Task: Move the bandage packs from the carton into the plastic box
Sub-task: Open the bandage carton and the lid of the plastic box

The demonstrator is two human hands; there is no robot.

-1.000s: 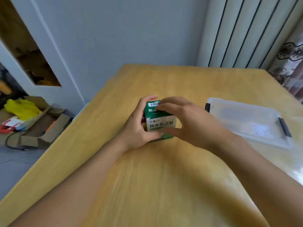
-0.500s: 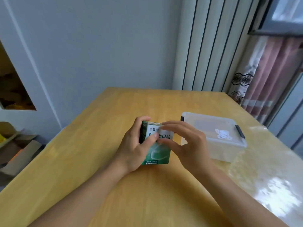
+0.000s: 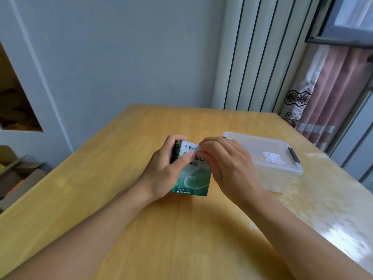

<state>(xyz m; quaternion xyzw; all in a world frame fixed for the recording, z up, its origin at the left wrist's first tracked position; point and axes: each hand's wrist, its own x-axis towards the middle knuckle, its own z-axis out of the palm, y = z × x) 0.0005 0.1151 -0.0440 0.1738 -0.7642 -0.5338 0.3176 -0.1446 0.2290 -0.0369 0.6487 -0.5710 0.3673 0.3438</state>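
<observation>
A green and white bandage carton (image 3: 191,179) stands upright on the wooden table (image 3: 141,126), near its middle. My left hand (image 3: 163,172) grips the carton from the left, thumb across its front face. My right hand (image 3: 228,166) is at the carton's top right corner, fingertips pinching the white top edge. To the right sits a clear plastic box (image 3: 268,158) with its lid closed and dark clips at the ends. No bandage packs are visible; the carton's top is hidden by my fingers.
Grey wall and a white ribbed panel (image 3: 252,53) stand behind the table. A pink curtain (image 3: 327,93) hangs at the right. Cardboard boxes (image 3: 14,172) lie on the floor to the left. A shiny plastic sheet covers the table's right side.
The carton has been turned upright from a tilted hold, and my right fingers have moved to its top edge. The camera has swung to the right and up.
</observation>
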